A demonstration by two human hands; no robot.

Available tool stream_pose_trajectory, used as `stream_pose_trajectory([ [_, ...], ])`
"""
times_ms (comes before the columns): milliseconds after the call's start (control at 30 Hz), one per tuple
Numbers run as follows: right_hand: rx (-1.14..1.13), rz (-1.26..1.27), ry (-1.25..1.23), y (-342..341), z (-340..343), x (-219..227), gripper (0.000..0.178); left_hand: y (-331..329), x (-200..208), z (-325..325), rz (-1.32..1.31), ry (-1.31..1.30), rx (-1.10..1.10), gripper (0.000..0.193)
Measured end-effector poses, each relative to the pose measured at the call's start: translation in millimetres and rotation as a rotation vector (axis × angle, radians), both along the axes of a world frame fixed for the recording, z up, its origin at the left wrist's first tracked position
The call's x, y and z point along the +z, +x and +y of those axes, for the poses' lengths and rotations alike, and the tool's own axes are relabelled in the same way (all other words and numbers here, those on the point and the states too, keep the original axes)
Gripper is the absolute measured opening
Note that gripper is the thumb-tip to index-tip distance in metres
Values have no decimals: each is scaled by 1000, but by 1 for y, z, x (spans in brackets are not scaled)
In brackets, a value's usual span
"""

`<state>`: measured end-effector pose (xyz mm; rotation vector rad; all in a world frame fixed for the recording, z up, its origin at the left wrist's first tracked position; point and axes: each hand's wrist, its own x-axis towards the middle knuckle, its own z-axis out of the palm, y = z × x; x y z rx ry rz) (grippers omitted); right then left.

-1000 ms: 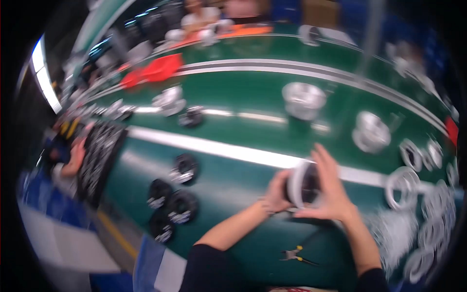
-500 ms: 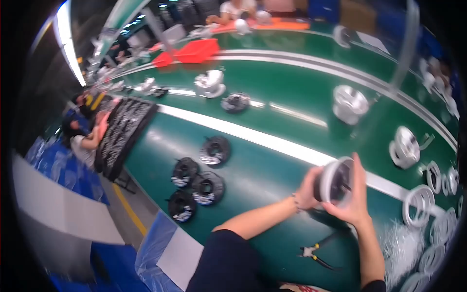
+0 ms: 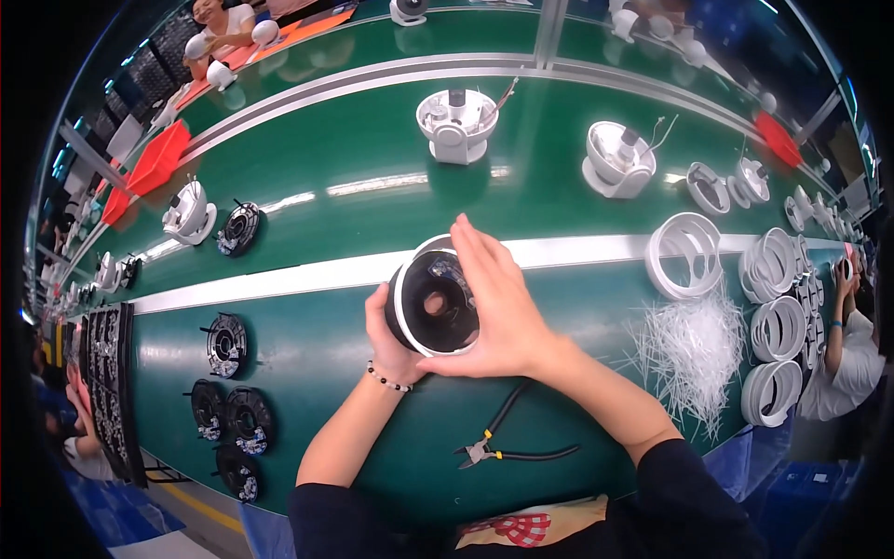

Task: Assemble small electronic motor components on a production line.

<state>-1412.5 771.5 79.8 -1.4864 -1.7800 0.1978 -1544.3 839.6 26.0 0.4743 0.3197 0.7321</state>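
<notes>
Left hand (image 3: 395, 345) and right hand (image 3: 503, 312) are gripping a round, white-rimmed black plastic-looking part (image 3: 422, 321) over the green tabletop (image 3: 312, 321), more face-on than a moment ago, so still being handled imo.

Housing (image 3: 421, 328) left of rings (image 3: 758, 328), behind pliers (image 3: 479, 453)

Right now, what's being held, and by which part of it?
A round black-and-white part, held by its outer edge: left hand on its left side, right hand on its right.
</notes>
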Motion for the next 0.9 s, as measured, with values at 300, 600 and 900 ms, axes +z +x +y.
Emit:
stream_pose_trajectory([
  [300, -102, 135, -71, -3, -4, -8, 114, 0, 5, -6, 69, -13, 57, 58],
  [600, -128, 101, -72, -14, -9, -8, 113, 2, 6, -8, 4, -42, -27, 59],
  [900, -164, -41, -126, -19, -7, -11, 108, 3, -2, -4, -14, -49, -33, 55],
])
